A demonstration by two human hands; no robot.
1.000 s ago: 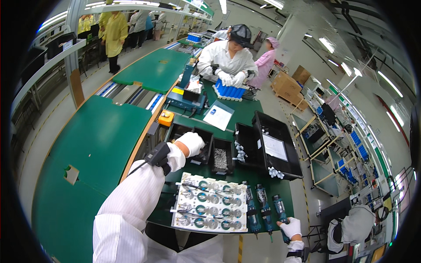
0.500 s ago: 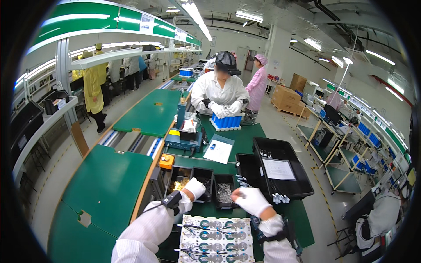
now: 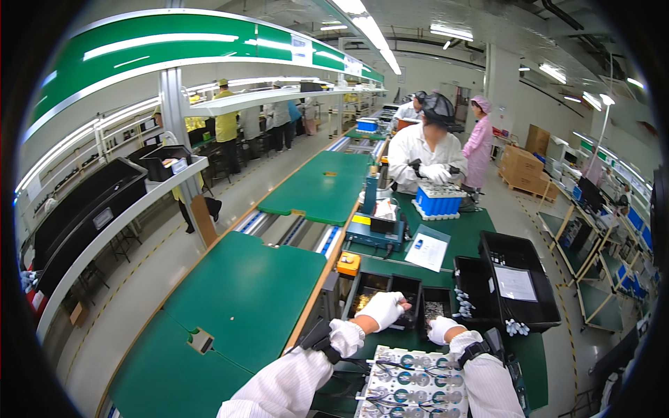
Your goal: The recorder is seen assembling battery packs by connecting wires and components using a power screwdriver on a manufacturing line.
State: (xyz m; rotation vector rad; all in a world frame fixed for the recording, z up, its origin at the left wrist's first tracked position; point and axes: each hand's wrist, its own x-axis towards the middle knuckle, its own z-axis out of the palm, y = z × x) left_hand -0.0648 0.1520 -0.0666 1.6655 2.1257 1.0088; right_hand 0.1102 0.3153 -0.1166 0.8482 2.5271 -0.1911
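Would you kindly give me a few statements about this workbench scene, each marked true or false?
1. The left hand and the right hand both wear white gloves. True.
2. The right hand is at the bin of small silvery parts. True.
3. The orange box stands to the right of that bin. False: it stands to the left.
4. A printed sheet lies in the large black tray. True.
5. The co-worker in pink has both hands on the blue block. False: the co-worker in white does.
6. The white panel with teal rings lies beyond the bins. False: it lies on the near side.
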